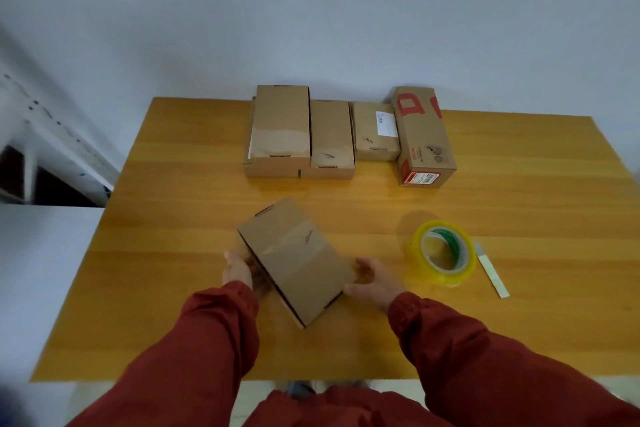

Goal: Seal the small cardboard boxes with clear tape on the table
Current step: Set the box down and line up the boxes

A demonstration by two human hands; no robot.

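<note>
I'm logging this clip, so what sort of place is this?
Likely a makeshift packing spot in a plain room: a wooden table against a bare wall, a row of cardboard boxes at the back, and a tape roll beside the box that the left hand and right hand hold.

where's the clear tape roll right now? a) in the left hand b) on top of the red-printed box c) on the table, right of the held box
c: the yellowish roll of clear tape lies on the wooden table, right of the plain brown cardboard box held by the left hand and right hand.
</note>
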